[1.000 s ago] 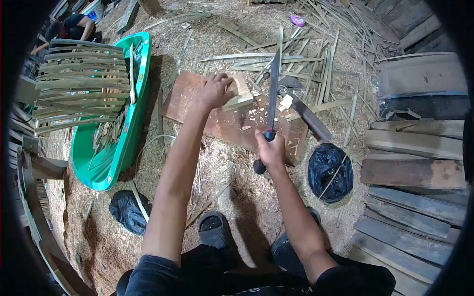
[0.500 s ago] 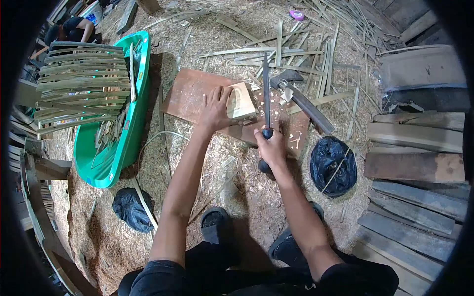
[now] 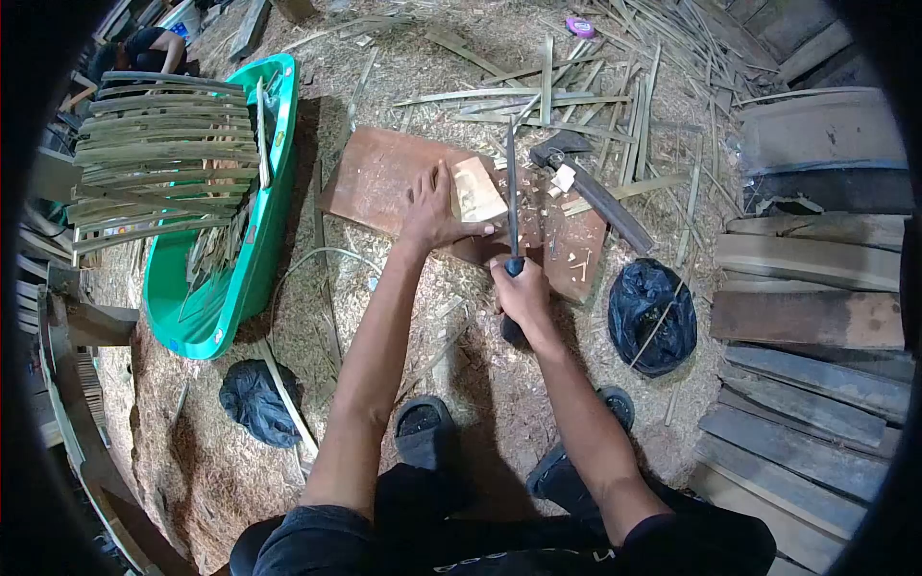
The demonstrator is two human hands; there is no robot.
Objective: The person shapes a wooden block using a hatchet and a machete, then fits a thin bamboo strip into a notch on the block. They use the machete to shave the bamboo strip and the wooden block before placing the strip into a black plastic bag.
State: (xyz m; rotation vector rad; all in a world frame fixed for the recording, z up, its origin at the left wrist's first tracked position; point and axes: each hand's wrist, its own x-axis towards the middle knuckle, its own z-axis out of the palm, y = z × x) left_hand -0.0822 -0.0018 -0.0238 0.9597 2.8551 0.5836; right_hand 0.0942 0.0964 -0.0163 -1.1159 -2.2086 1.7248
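Observation:
A pale wooden block rests on a reddish-brown board lying on the ground. My left hand is at the block's left side, fingers spread, thumb along its near edge; whether it grips the block is hard to tell. In my right hand is the dark handle of a long narrow blade, fingers wrapped round it. The blade points away from me, just right of the block. An axe-like tool with a dark head and curved wooden handle lies right of the blade, with wood chips beside it.
A green tub holding curved slats is at the left. Black plastic bags flank my feet. Bamboo strips and a pink object lie beyond. Planks line the right. Another person is at upper left.
The block has turned slightly, and my left hand has shifted right with its thumb reaching further toward the blade. The blade and my right hand have moved slightly left and nearer to me.

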